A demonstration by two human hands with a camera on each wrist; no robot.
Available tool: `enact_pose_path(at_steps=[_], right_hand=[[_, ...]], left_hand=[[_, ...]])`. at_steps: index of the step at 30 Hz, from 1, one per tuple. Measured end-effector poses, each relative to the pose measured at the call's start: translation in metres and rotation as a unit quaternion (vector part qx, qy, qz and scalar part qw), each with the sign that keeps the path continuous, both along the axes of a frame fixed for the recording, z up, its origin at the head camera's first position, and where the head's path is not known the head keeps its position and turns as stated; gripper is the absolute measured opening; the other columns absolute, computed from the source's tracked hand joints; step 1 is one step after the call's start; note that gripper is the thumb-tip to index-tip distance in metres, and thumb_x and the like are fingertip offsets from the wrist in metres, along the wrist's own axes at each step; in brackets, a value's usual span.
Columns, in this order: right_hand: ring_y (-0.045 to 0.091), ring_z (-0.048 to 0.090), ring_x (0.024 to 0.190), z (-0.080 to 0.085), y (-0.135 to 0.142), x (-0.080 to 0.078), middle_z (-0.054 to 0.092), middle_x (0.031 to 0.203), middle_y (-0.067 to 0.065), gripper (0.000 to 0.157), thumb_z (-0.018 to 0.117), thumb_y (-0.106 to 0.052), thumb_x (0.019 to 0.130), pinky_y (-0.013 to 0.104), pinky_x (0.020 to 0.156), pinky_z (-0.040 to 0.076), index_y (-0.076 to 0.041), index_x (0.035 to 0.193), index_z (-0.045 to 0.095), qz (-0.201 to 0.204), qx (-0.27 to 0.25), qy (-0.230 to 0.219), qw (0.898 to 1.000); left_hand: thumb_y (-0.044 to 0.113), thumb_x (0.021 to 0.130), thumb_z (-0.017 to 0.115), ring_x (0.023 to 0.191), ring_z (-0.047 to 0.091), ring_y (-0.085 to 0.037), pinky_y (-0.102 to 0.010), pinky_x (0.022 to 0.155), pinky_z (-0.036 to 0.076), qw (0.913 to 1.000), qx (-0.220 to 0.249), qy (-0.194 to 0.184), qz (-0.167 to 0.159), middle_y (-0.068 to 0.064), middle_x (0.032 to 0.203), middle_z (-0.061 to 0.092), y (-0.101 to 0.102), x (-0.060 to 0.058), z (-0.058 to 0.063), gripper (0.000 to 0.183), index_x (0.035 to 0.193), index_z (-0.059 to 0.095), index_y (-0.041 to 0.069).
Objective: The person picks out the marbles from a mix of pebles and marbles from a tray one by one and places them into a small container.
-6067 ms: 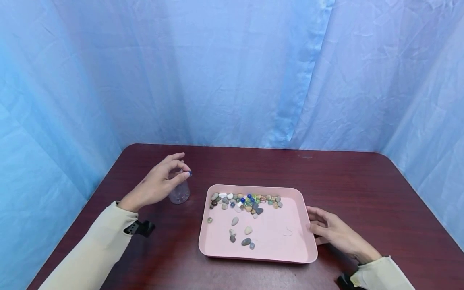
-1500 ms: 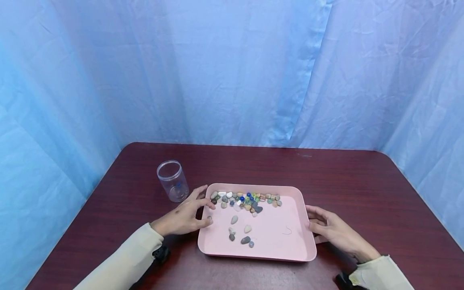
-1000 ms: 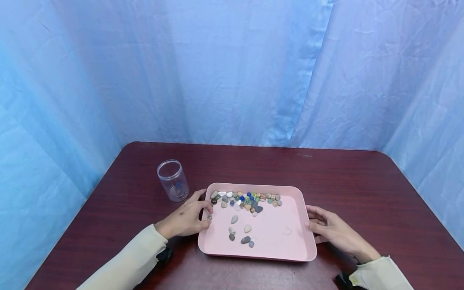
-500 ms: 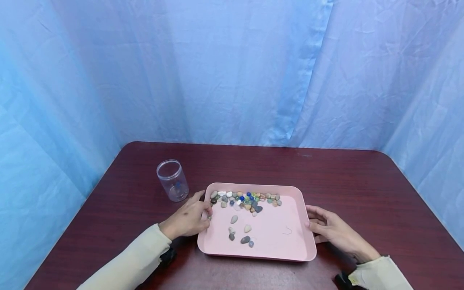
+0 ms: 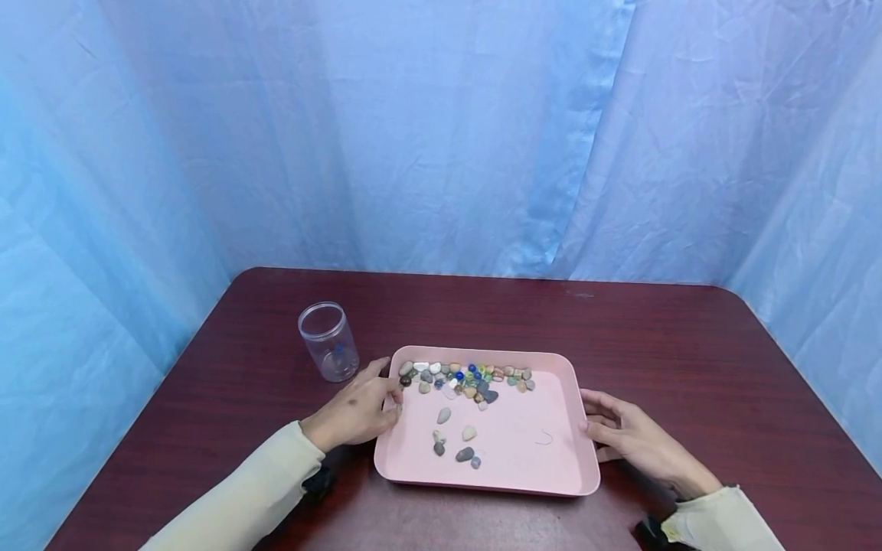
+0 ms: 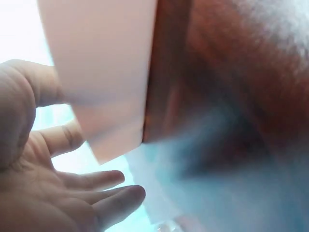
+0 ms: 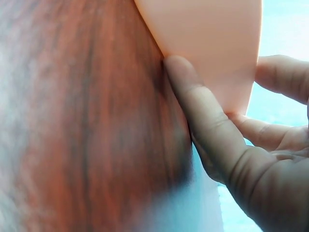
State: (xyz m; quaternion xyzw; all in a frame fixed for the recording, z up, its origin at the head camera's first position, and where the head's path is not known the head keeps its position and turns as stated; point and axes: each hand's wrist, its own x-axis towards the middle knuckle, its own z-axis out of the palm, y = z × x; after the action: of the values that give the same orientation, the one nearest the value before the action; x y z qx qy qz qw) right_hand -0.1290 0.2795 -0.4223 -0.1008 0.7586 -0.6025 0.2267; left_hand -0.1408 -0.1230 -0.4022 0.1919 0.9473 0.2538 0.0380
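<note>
The left hand [image 5: 361,405] reaches over the left wall of a shallow pink tray [image 5: 524,467]. Its thumb and index finger pinch a small clear glass marble [image 5: 399,406], mostly covered by the fingertips. In the left wrist view the thumb and index pass behind the tray wall [image 6: 104,58], and the other fingers [image 6: 118,205] hang outside. The right hand [image 5: 637,440] holds the tray's right wall. Its thumb [image 7: 285,77] is at the rim and a finger [image 7: 183,72] presses the wall's outside. A clear plastic jar [image 5: 324,337] stands upright left of the tray with blue at its bottom.
Several pebbles [image 5: 424,388] and glass marbles [image 5: 459,376] crowd the tray's far side. Several loose stones [image 5: 465,454] lie nearer the front, and a thin curved strand [image 5: 546,438] at the right. Blue curtains [image 5: 441,153] hang behind the dark red table [image 5: 648,337].
The left hand has gone from the jar's mouth, where it held a blue marble, to the tray's left side. Its thumb and index have drawn together on the clear marble. The right hand stays.
</note>
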Motion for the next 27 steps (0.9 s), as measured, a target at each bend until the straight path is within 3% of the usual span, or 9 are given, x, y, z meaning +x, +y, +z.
enact_pose_path(at_steps=[12, 20, 27], right_hand=[[0.024, 0.061, 0.113, 0.000, 0.002, 0.000, 0.038, 0.140, 0.042, 0.070, 0.058, -0.007, 0.100, 0.044, 0.075, 0.059, 0.020, 0.148, 0.015, 0.006, 0.001, -0.004, 1.000], [0.014, 0.062, 0.108, -0.001, 0.003, 0.000, 0.044, 0.136, 0.041, 0.069, 0.056, -0.006, 0.101, 0.044, 0.075, 0.059, 0.021, 0.147, 0.013, 0.013, -0.009, -0.009, 1.000], [0.022, 0.061, 0.112, -0.002, 0.002, 0.000, 0.043, 0.138, 0.041, 0.069, 0.057, -0.006, 0.100, 0.044, 0.075, 0.059, 0.020, 0.148, 0.015, 0.009, -0.009, -0.007, 1.000]], left_hand=[[0.004, 0.085, 0.075, 0.139, 0.041, -0.040, -0.051, 0.100, 0.046, 0.9967, 0.038, 0.070, -0.013, -0.028, 0.144, 0.045, -0.010, -0.006, 0.029, 0.009, 0.088, 0.069, 0.010], [0.006, 0.085, 0.076, 0.138, 0.040, -0.044, -0.054, 0.104, 0.042, 0.9940, 0.069, 0.085, 0.003, -0.028, 0.147, 0.042, -0.021, -0.011, 0.047, 0.010, 0.091, 0.069, 0.010], [0.008, 0.088, 0.074, 0.136, 0.041, -0.046, -0.055, 0.100, 0.044, 0.9916, 0.085, 0.096, 0.019, -0.026, 0.149, 0.041, -0.032, -0.014, 0.057, 0.007, 0.091, 0.068, 0.011]])
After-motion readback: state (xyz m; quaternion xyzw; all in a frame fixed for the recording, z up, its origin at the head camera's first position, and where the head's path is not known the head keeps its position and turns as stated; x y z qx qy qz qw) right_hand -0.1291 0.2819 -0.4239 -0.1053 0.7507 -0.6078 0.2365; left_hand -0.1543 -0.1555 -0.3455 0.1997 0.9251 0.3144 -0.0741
